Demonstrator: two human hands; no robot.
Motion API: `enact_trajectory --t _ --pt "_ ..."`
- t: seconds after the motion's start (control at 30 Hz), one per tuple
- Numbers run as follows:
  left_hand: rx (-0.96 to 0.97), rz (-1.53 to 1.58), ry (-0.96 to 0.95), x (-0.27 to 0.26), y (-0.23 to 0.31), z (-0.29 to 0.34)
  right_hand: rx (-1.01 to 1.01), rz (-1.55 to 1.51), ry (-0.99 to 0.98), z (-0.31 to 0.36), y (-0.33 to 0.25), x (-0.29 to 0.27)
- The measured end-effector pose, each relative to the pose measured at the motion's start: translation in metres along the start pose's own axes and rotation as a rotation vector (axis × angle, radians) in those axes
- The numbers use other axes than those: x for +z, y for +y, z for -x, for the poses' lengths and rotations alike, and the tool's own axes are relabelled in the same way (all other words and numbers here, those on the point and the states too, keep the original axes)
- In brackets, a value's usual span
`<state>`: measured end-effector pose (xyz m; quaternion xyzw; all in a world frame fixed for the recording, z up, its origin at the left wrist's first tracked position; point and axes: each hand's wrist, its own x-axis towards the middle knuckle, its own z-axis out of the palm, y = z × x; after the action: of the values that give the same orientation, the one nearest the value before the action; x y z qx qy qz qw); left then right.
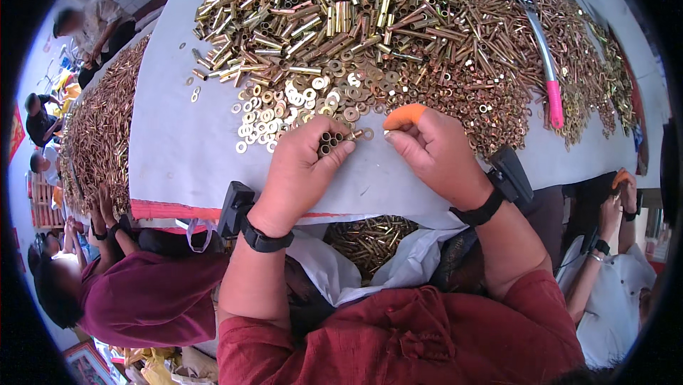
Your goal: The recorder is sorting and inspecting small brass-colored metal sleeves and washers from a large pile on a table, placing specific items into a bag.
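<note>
My left hand [302, 161] is closed around several brass-coloured metal tubes [328, 145], their open ends facing me. At its fingertips a threaded end pokes out, with a flat washer [368, 133] on or against it. Just to the right, my right hand [434, 150] is pinched together, an orange finger cover [404, 116] on one finger. Between its thumb and finger shows a small shiny metal piece [387, 132], too small to name. The two hands are a short gap apart, over the grey table cover. Loose washers [267, 118] lie just beyond my left hand.
A large heap of metal tubes [313, 15] covers the far table [167, 129]. Small nuts [491, 111] lie to the right, near a pink-handled tool [553, 100]. Below the edge, an open white bag [324, 264] holds metal parts. People sit on both sides.
</note>
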<state>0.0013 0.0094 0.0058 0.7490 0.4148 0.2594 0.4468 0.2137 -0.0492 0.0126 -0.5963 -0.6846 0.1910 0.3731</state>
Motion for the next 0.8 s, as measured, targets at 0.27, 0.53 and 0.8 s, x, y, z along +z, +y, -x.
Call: enact_trajectory --t 0.27,0.53,0.8 --pt "0.116 0.040 -0.027 0.004 -0.003 0.001 0.097 -0.341 -0.164 -0.004 -0.003 0.011" --pt "0.116 0.115 -0.043 -0.003 -0.006 0.005 -0.072 -0.306 -0.163 -0.009 -0.004 0.013" --pt "0.115 0.007 -0.042 0.000 -0.004 0.005 -0.153 0.010 -0.105 -0.005 0.000 0.018"
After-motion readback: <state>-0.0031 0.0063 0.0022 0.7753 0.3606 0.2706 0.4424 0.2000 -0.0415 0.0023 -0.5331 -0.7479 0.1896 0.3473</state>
